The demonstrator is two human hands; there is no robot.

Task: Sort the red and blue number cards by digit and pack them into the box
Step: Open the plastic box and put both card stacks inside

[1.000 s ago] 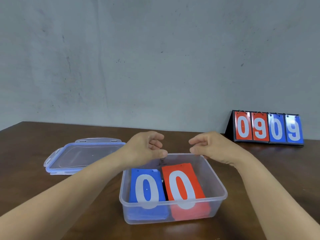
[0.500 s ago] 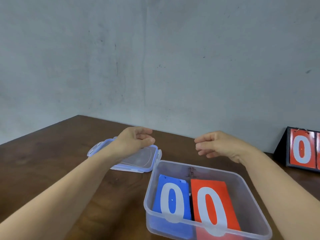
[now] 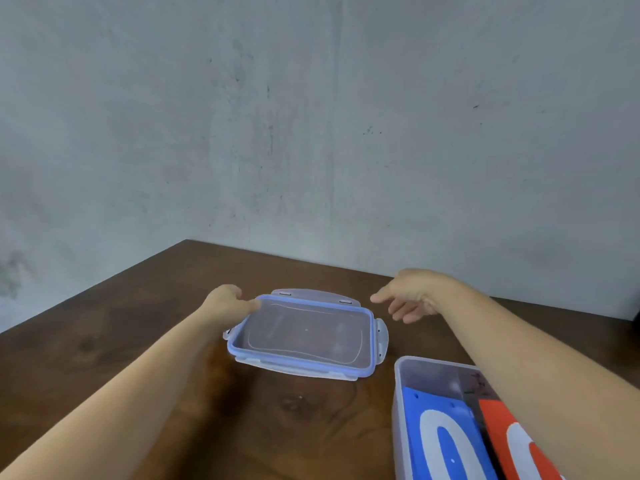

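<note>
on the dark wooden table (image 3: 138, 341), left of the clear plastic box (image 3: 403, 403), the blue-rimmed snap lid (image 3: 304, 337) lies flat, well apart from the box it belongs on. the left hand (image 3: 227, 303) touches the lid's far left corner, but i cannot tell whether its fingers pinch the rim or merely rest against it. the right hand (image 3: 410, 299) hovers just beyond the far right corner, fingers loosely spread, holding nothing and not touching the lid. the likely trouble: lifted by one corner only, the lid would probably tip and slip back down. the right forearm also crosses over the box and could nudge it or the cards. a latch flap folded under the rim would keep the lid from seating. count: one lid, one box, two hands, and two cards showing on top inside the box, a blue 0 card (image 3: 446, 441) beside a red 0 card (image 3: 502, 420). any cards beneath them cannot be counted.
</note>
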